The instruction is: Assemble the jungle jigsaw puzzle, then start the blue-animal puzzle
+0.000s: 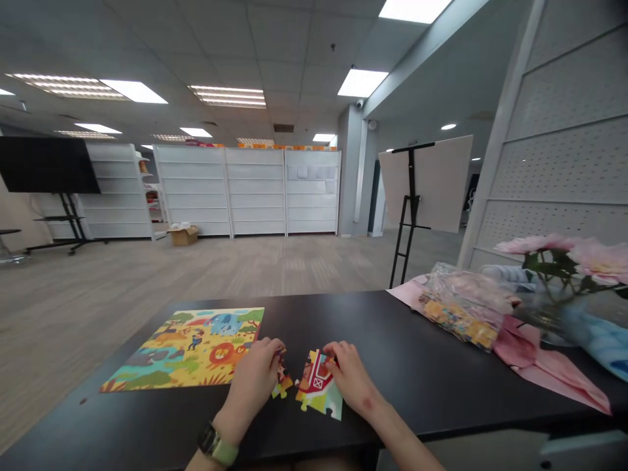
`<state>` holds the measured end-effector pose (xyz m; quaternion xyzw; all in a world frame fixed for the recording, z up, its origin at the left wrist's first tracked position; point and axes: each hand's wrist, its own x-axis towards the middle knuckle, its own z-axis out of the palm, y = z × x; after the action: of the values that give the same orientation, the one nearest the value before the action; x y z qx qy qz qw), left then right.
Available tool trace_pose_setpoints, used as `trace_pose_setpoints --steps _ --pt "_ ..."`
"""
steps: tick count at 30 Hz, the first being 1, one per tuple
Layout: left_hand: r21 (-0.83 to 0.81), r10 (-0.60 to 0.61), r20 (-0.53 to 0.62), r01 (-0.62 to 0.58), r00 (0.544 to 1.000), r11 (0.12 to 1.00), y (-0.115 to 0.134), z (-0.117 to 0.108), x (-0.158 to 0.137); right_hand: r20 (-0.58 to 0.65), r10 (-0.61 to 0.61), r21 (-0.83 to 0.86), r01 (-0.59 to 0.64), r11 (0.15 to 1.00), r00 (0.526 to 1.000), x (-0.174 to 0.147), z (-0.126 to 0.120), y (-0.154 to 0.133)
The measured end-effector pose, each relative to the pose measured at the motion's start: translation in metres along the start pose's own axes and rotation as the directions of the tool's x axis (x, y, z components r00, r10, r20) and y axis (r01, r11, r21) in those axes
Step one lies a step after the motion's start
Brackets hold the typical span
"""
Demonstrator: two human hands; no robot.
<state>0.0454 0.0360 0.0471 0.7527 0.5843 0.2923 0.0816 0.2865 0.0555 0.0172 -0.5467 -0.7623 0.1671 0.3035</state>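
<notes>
At lower centre of the frame, pinching small jigsaw cluster (281, 384) with left fingers (273, 348), gripping barn jigsaw section (316, 389) with right fingers (334, 350); apparently joining both, next calling for careful alignment.

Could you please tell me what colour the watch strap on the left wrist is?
The watch strap is pale green, best seen in the head view.

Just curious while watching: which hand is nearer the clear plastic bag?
Right. The right hand is at the barn puzzle section, left of the clear plastic bag; the left hand is farther left, by the animal picture.
</notes>
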Motion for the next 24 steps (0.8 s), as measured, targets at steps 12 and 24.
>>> trace_pose_setpoints --steps 12,24 --pt "-0.514 -0.239 0.009 0.21 0.971 0.831 -0.012 0.012 0.006 -0.151 -0.216 -0.026 0.215 0.976 0.965 -0.014 -0.005 -0.023" --pt "-0.054 -0.109 0.287 0.13 0.952 0.99 0.004 0.001 -0.019 0.086 0.175 -0.131 -0.163 0.978 0.981 0.024 0.001 -0.014"
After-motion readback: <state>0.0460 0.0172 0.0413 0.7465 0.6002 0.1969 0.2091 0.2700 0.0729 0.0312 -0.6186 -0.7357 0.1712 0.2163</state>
